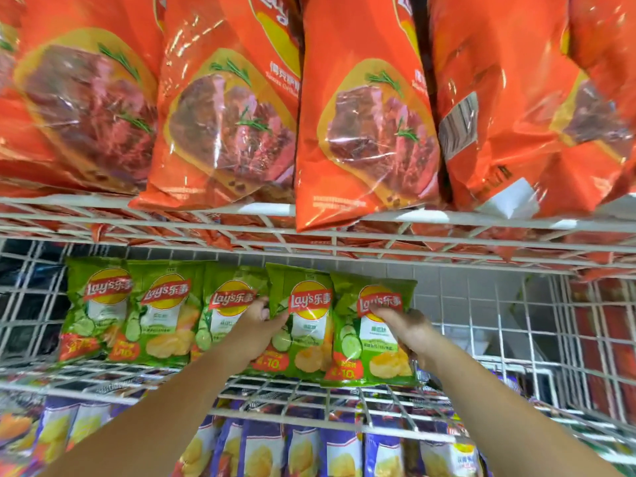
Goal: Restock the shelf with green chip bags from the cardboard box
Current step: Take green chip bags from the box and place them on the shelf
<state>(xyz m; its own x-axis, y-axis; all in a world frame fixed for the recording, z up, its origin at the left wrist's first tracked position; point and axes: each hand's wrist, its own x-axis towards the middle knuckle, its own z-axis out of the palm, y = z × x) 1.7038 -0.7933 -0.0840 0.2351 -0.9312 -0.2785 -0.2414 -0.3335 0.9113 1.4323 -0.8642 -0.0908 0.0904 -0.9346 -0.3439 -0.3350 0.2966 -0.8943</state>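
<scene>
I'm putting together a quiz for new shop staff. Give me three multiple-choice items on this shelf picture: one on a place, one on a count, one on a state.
1. Where do the green chip bags stand?
A. on the top shelf
B. on the floor
C. on the wire shelf under the orange bags

2. How many green bags show in that row?
A. five
B. two
C. nine

3. What is the right hand doing?
A. hanging free
B. gripping the rightmost green bag
C. pulling an orange bag down

Key:
1 C, the green row stands on the wire level directly below the orange bags.
2 A, five green fronts show side by side.
3 B, its fingers curl onto that bag's front near the logo.
</scene>
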